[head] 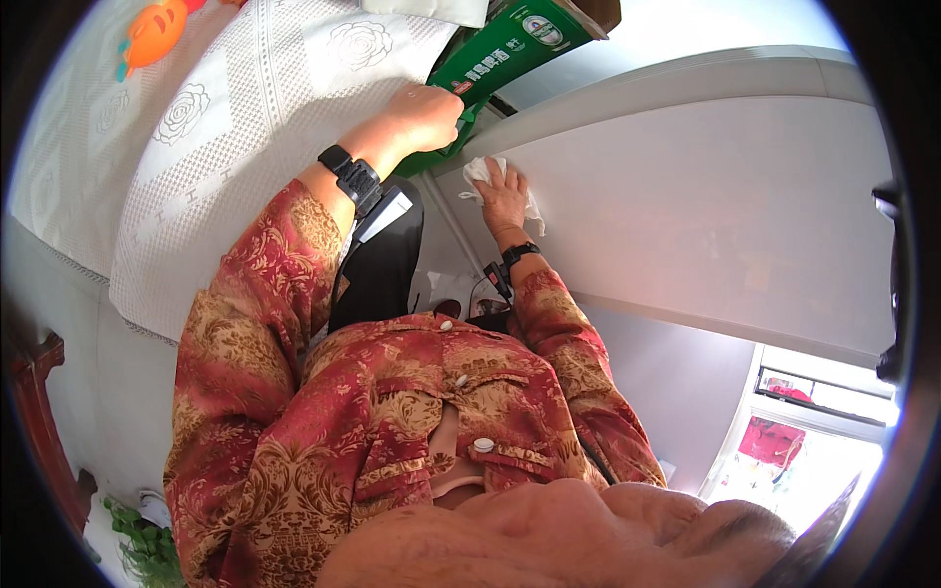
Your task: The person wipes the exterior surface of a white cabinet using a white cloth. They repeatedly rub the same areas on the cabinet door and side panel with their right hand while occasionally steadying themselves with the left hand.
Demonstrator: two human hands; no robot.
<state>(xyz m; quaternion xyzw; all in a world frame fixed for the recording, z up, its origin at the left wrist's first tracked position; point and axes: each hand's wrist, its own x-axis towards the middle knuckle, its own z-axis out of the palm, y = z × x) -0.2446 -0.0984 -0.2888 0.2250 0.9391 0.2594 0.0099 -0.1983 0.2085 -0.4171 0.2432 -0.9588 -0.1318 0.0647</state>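
My left hand (425, 117) is curled into a fist at the lower end of a green beer carton (507, 51). Its fingers seem to grip the carton's edge, though the palm side is hidden. Under my right hand (505, 197) a crumpled white cloth or tissue (478, 170) lies against a large, smooth white panel (698, 198). The fingers are spread over the cloth, and its ends stick out on both sides. The panel looks like the side or door of a cabinet or appliance.
A white patterned tablecloth (242, 147) covers the table at left, with an orange toy (156, 33) on it. Dark reddish wooden furniture (40, 411) and a green plant (143, 540) are at lower left. A bright window (779, 441) is at lower right.
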